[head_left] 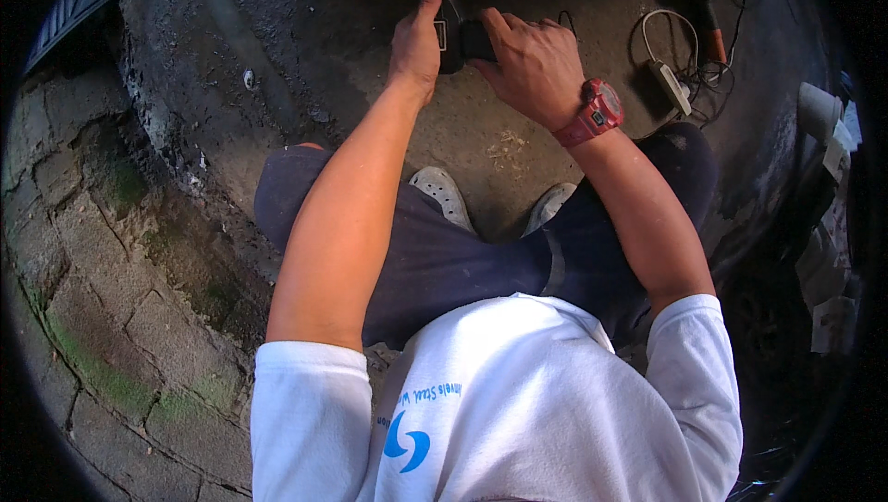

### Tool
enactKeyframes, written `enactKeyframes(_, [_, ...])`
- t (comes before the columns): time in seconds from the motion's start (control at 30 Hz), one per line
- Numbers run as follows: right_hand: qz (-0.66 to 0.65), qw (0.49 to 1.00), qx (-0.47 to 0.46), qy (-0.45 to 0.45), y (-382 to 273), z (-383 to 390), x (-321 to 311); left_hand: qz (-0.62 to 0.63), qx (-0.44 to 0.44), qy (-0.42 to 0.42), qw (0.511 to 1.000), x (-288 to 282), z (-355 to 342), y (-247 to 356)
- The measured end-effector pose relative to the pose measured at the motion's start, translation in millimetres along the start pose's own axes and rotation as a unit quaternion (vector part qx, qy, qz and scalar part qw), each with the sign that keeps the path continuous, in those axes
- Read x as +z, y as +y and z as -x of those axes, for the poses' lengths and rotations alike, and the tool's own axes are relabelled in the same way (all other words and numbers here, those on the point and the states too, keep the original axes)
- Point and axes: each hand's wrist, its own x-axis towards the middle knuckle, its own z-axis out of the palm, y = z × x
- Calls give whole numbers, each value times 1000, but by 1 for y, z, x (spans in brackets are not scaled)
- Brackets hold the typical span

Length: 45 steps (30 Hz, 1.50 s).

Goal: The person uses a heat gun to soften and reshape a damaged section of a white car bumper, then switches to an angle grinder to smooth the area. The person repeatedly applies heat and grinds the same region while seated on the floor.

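My left hand point(418, 47) is at the top centre, thumb pointing away from me. Against its palm is a small dark piece point(450, 56) with a pale rectangular outline. Its other fingers are mostly hidden. Just to the right, my right hand point(539, 63) grips a small black block point(476, 41) between thumb and fingers. A narrow gap seems to run between the two dark things, though deep shadow hides whether they join lower down. Their exact kind cannot be made out. A red wristwatch point(597, 114) is on my right wrist.
On the dark floor at the upper right lie a power tool with an orange part point(716, 45), like an angle grinder, a white power strip point(670, 86) and tangled cords. Cracked, mossy paving point(102, 317) spreads on the left. My clogs point(442, 193) are below my hands. Papers point(832, 225) hang far right.
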Motion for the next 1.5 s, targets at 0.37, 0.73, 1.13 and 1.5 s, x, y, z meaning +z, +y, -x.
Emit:
enactKeyframes(0.37, [-18,999,26,-3,-4,0,3,4,30,13,999,4,4,3])
enactKeyframes(0.73, [-10,999,40,-14,-3,0,4,-2,7,4,1000,2,-3,-3])
enactKeyframes(1.13, [2,1000,19,6,-1,0,1,-15,14,10,1000,3,-6,-7])
enactKeyframes(1.5, [4,1000,24,9,0,1,-1,-15,7,10,1000,7,0,-3])
